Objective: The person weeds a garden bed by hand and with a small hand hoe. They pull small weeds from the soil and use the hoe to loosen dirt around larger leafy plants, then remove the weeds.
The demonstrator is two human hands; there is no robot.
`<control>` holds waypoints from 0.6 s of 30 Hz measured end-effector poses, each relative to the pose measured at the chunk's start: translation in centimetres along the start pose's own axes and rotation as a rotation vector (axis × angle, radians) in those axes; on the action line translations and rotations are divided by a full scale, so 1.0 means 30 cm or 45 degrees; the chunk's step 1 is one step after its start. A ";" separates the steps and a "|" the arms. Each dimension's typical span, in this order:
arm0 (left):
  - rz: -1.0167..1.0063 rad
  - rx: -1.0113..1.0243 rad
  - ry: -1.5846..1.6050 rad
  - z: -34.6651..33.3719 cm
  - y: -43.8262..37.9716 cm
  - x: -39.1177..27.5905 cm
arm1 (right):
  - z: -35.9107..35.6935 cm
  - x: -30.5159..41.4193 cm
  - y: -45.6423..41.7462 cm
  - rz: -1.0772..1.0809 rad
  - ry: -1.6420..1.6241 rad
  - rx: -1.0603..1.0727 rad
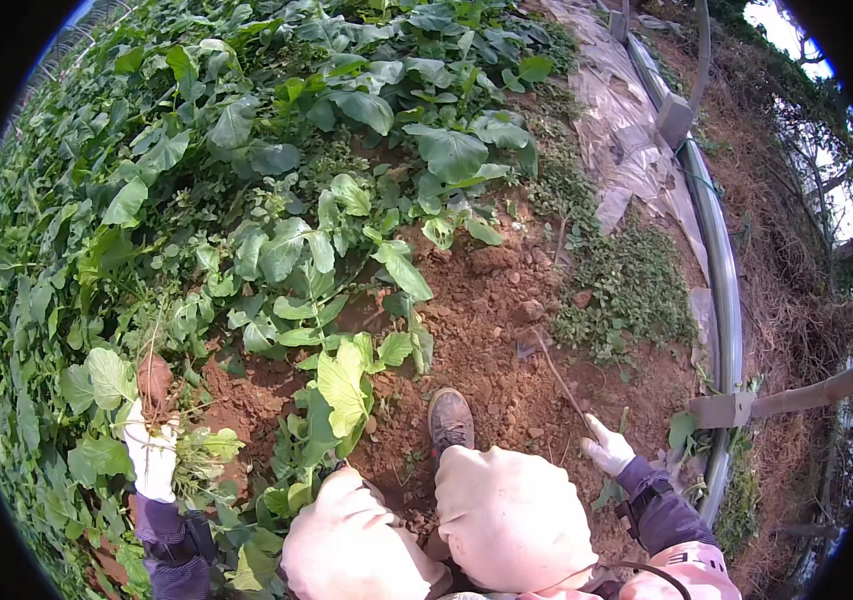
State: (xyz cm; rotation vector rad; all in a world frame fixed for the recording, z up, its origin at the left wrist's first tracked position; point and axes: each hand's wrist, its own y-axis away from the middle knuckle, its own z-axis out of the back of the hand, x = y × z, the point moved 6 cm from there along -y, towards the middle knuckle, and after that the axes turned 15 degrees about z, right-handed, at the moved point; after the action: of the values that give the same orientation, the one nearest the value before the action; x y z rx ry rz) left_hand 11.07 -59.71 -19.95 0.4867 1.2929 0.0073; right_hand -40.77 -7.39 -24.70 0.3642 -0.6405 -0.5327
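My left hand (150,454), in a white glove, is at the lower left, closed around a bunch of pulled weeds (198,461) with thin stems and roots. A reddish-brown clump (155,377), perhaps soil on roots, sits just above its fingers. On the right, my right hand (609,447), also in a white glove, grips the thin handle of a small hand hoe (563,381). The tool's grey metal head (526,343) rests at the bare reddish soil. Between my hands, broad-leaved green plants (342,386) stand close to my left knee.
My shoe (450,420) stands on crumbly soil (471,330). Dense leafy crop (246,150) fills the left and far side. Low weeds (621,285) grow at right, beside plastic sheeting (621,135) and a long metal-looking rail (720,300) with blocks and posts.
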 end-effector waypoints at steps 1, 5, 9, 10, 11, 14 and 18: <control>-0.030 -0.013 0.021 -0.065 0.014 -0.087 | -0.064 -0.051 0.031 -0.296 0.039 0.274; -1.057 -0.140 -1.162 -0.520 0.167 -0.569 | 0.102 0.177 -0.062 0.206 -0.167 -0.224; -1.366 0.217 -1.319 -1.066 0.318 -0.813 | 0.317 0.610 -0.180 0.791 -1.293 -0.225; -1.394 0.330 -1.241 -1.195 0.381 -0.828 | 0.359 0.713 -0.186 0.933 -1.430 -0.216; -1.339 0.477 -1.128 -1.295 0.437 -0.839 | 0.376 0.769 -0.194 0.847 -1.570 -0.242; -1.237 0.697 -1.515 -1.480 0.579 -0.797 | 0.466 0.780 -0.197 0.956 -2.028 -0.779; -1.342 1.240 -1.610 -1.484 0.696 -0.780 | 0.420 0.422 0.001 0.570 -1.648 -1.011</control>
State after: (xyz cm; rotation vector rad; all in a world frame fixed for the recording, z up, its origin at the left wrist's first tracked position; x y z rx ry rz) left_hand -31.19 -32.09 0.47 0.4126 0.0672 -1.6077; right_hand -40.35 -16.58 -9.38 -0.9608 -1.6071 -0.5003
